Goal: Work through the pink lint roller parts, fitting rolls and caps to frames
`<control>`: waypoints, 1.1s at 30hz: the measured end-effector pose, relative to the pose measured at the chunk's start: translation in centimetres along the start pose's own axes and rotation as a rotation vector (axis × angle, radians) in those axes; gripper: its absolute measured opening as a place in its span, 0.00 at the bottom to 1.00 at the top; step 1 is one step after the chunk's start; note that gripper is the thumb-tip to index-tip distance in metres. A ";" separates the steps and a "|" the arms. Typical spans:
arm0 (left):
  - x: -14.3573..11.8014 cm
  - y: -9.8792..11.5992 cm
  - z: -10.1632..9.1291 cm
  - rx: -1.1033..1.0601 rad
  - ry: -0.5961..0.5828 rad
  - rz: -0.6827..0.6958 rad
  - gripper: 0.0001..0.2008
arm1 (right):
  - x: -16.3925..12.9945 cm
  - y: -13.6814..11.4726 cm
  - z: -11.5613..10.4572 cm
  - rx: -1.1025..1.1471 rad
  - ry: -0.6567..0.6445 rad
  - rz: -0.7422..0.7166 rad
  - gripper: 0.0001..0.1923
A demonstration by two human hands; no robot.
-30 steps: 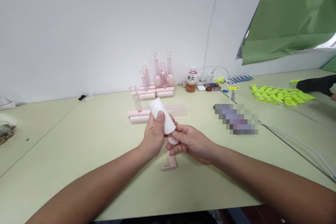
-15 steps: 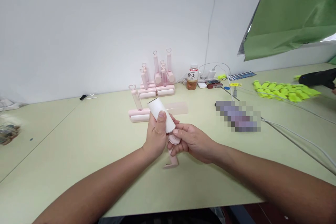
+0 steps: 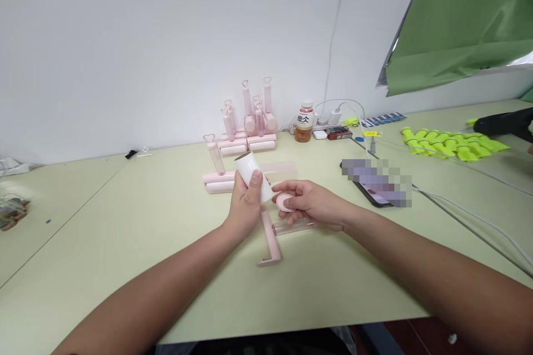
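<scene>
My left hand (image 3: 246,199) is wrapped round a white lint roller refill (image 3: 251,171), which tilts up to the left. Just right of its lower end, my right hand (image 3: 307,202) pinches a round pink end cap (image 3: 285,202), apart from the roll. Below the hands lies a pink lint roller frame (image 3: 272,241) with a clear handle (image 3: 293,226); the right hand partly covers the handle. Behind my left hand, a pink lint roller (image 3: 220,183) rests on the table with its heart-topped handle (image 3: 215,155) upright, beside a translucent pink cover (image 3: 281,169).
Several assembled pink lint rollers (image 3: 250,141) stand by the wall. To their right are a supplement bottle (image 3: 304,122), a phone (image 3: 375,186) and white cables (image 3: 470,211). Yellow-green pieces (image 3: 452,144) lie at the right, near a black object (image 3: 502,125) and part of another person's hand.
My right hand has drawn the pink end cap away from the roll's lower end, to the right and slightly up. The clear handle below has come into sight.
</scene>
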State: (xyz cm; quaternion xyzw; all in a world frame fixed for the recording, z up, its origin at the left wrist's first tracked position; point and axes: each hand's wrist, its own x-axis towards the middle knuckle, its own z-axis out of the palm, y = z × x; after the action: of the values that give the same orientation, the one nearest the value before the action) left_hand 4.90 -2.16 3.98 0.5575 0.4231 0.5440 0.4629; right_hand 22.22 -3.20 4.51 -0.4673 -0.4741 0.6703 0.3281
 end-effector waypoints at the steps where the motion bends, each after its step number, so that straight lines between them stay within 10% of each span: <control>1: 0.1 0.0 -0.1 -0.001 0.002 -0.005 0.25 | 0.3 0.2 -0.4 -0.126 0.067 -0.014 0.22; 9: 0.3 0.0 0.0 -0.024 -0.023 -0.049 0.24 | 2.4 1.6 -2.1 -0.792 0.273 -0.261 0.18; 17: 0.4 -0.3 -0.1 -0.002 -0.078 -0.051 0.22 | 1.6 0.8 -2.1 -0.998 0.259 -0.263 0.25; 24: 0.3 0.3 -0.1 0.150 -0.087 0.011 0.19 | 0.6 0.0 -2.8 -0.828 0.286 -0.372 0.23; 33: 0.3 2.5 1.0 0.208 -0.377 0.083 0.19 | -0.6 -1.0 -2.0 -0.228 -0.011 -0.555 0.18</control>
State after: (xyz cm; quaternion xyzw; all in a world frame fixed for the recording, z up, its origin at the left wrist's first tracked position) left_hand 5.82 -2.43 6.51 0.7109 0.3597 0.4021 0.4512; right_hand 24.30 -2.80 5.40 -0.3499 -0.6578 0.4999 0.4416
